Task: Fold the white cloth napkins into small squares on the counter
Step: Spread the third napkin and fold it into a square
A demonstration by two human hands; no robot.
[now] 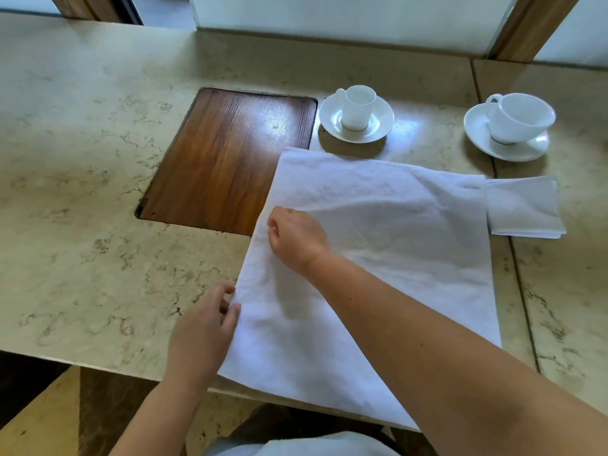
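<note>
The left hand [205, 327] enters from 7 o'clock and sits at the near-left edge of the white cloth napkin [378, 258]. Its fingers [230, 315] are loosely curled at the cloth's border; whether they pinch the edge cannot be determined.

The right forearm crosses the napkin diagonally from 5 o'clock. The right hand [296, 238] rests knuckles-up on the cloth near its left edge, at 12 o'clock from the left hand. Its fingers are curled under toward the cloth; whether cloth is gripped cannot be determined.

The napkin lies spread and mostly flat on the tabletop [82, 192], a pale, veined stone surface. Its near corner overhangs the front edge of the tabletop. The cloth shows light creases, and its far-left corner overlaps the wooden inset panel [223, 153], which is set flush into the tabletop at 11 o'clock from the napkin.

At 3 o'clock from the napkin's far-right corner lies a folded white napkin stack [526, 209], squared off, with the spread napkin's edge touching or overlapping its left side.

Beyond the napkin, at 12 o'clock, a small white cup [358, 106] stands upright on a white saucer [332, 123]. At 2 o'clock, a wider white cup [519, 118] stands on a second saucer [477, 133], well apart from the first set. A seam in the tabletop runs between the two sets.
</note>
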